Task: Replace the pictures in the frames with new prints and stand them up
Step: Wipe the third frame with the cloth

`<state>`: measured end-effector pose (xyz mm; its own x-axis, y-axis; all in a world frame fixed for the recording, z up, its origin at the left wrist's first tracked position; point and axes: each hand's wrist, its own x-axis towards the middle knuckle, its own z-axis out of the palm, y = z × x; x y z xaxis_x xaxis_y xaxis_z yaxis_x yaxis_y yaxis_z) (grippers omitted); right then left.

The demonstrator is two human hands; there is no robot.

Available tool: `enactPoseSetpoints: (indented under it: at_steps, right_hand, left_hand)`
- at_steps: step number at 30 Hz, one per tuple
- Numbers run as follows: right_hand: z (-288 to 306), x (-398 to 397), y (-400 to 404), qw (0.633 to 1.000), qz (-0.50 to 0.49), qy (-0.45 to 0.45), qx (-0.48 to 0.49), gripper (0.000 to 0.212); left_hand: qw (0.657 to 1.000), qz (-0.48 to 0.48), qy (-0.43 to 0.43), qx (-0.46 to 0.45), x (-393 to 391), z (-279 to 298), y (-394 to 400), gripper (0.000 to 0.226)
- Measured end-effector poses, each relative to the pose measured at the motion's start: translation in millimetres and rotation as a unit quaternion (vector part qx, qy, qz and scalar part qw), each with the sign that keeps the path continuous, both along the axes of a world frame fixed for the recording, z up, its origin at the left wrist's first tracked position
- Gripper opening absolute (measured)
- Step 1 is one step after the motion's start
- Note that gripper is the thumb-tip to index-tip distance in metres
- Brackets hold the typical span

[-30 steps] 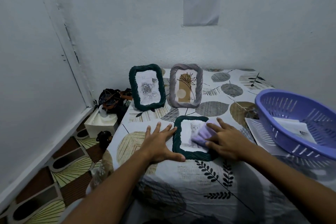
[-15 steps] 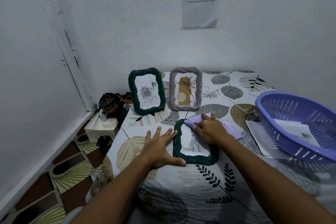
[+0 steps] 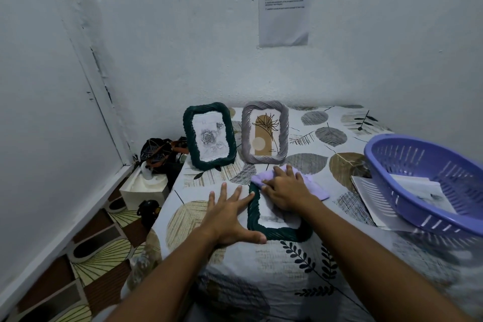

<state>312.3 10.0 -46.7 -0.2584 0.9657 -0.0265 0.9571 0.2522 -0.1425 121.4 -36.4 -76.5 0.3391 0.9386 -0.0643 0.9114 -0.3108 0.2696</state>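
Now we press our left hand point(image 3: 230, 217), fingers spread flat, on the table point(image 3: 287, 264) against the left edge of the flat frame point(image 3: 277, 231), while our right hand point(image 3: 285, 191) pushes a purple cloth point(image 3: 317, 191) over its upper glass; whether those fingers clutch the cloth we cannot tell. Best, we reckon, to brace firmly and wipe lightly toward the corners. Counting up: three frames, one lying near us, a green one point(image 3: 209, 136) and a grey one point(image 3: 265, 132) standing behind; one basket point(image 3: 407, 165).
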Motion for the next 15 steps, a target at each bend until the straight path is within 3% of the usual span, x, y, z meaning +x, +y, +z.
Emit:
enactPoseSetpoints:
  at_steps: [15]
  right_hand:
    - [2.9,3.9,-44.6,0.996,0.086,-0.007,-0.015,0.043]
  left_hand:
    - [0.999,0.030,0.007,-0.019,4.3,4.3,-1.5,0.120]
